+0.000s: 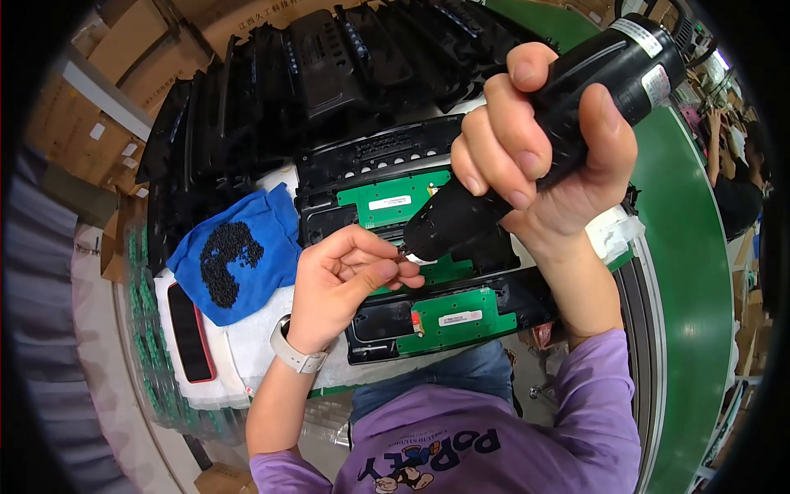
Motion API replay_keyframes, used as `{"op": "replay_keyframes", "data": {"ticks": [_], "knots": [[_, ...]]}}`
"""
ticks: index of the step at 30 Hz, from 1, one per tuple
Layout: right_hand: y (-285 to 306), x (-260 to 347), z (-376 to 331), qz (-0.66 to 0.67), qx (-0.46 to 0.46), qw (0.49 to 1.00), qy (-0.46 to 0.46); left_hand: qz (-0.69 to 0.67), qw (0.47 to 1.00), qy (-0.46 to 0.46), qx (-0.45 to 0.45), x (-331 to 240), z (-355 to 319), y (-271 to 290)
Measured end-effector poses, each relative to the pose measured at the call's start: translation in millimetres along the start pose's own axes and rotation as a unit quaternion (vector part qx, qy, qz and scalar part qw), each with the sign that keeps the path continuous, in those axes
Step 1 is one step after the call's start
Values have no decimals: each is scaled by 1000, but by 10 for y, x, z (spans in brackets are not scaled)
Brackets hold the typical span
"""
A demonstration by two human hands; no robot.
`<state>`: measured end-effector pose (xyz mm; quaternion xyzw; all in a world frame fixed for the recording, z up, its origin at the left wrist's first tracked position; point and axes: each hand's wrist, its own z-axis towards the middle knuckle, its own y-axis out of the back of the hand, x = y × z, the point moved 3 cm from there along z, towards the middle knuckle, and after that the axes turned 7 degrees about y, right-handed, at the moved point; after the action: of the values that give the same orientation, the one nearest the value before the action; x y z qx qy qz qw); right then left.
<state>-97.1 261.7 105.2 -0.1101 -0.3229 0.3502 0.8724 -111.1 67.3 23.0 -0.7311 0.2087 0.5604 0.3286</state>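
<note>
My right hand (539,152) is wrapped round a black electric screwdriver (605,70), tilted so that its narrow end points down and left. At that end my left hand (341,272) has thumb and fingers pinched together; whatever is between them is too small to make out. Below both hands lie black plastic panels fitted with green circuit boards. One board (391,200) is farther away, and another board (461,319) sits in the nearest panel (374,333). The screwdriver and my hands partly cover a middle one.
A blue cloth (280,218) on the left carries a heap of small black screws (218,267). Beside it lies a red-edged phone (189,333). Many black panels (329,70) are piled at the back. Cardboard boxes (74,123) stand far left; another person (736,177) is at far right.
</note>
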Motion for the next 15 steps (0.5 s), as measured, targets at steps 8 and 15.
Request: {"op": "replay_keyframes", "data": {"ticks": [8, 15], "knots": [[-91, 10, -22, -45, -65, 996, -46, 8, 1000, -10, -21, 42, -8, -29], [-61, 10, 36, -15, -146, 984, -104, 250, 958, -135, -31, -87, -23, -167]]}}
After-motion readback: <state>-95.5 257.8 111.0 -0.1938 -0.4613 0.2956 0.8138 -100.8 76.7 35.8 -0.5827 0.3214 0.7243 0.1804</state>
